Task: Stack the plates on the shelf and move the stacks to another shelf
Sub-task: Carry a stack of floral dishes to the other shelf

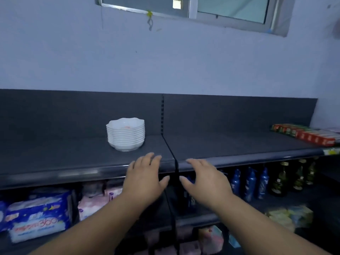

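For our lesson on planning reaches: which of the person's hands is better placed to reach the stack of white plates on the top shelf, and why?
Probably the left hand: open, close in front of the plate stack. The right hand, also open, lies across the shelf seam.

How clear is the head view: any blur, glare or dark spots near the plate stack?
Head view: dim, bluish light; the plate stack stands out against the dark top shelf; a faint glare streak runs along its front edge; lower shelves are dark and soft; wide-angle lens bows the shelf line.
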